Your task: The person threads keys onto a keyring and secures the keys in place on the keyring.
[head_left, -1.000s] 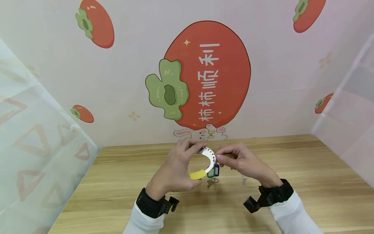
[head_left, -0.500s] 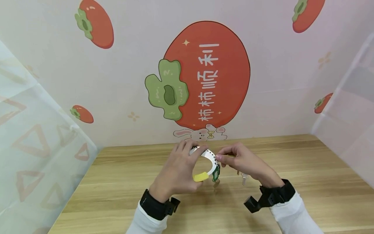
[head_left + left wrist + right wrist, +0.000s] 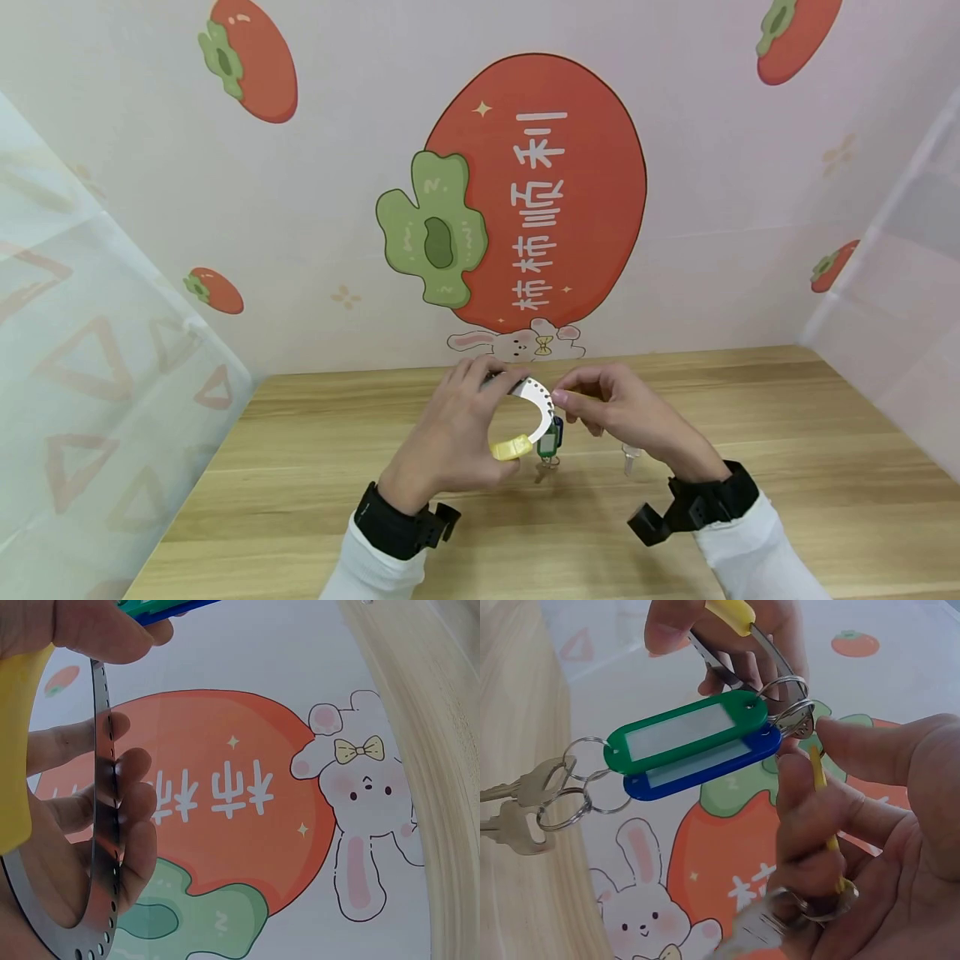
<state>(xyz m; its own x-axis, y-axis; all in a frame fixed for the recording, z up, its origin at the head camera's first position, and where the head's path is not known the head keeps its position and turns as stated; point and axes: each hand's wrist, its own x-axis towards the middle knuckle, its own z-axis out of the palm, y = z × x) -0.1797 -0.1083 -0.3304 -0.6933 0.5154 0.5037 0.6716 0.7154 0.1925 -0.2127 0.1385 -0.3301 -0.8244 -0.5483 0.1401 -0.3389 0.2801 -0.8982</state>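
My left hand [image 3: 450, 433] grips a flat metal key ring holder [image 3: 538, 402] with a row of holes and a yellow handle [image 3: 512, 447]. From its right side hang a green key tag [image 3: 690, 731] and a blue key tag [image 3: 712, 769], each with a small ring and a key [image 3: 544, 784]. My right hand [image 3: 622, 412] pinches a yellow key tag [image 3: 820, 776], seen edge-on, close against the holder's rim. Below these fingers dangles another key [image 3: 761, 926], blurred in the right wrist view. Whether the yellow tag's ring passes through a hole is hidden by the thumb.
Under both hands spreads a wood-grain tabletop [image 3: 300, 500]. A white sheet with printed persimmons [image 3: 585, 208] stands as the back wall, and pale sheets [image 3: 97, 333] flank the table on both sides.
The left hand and the holder shifted slightly right, then back left. The green and blue tags swung and turned with it. My right hand stays almost in place, pinching the yellow tag.
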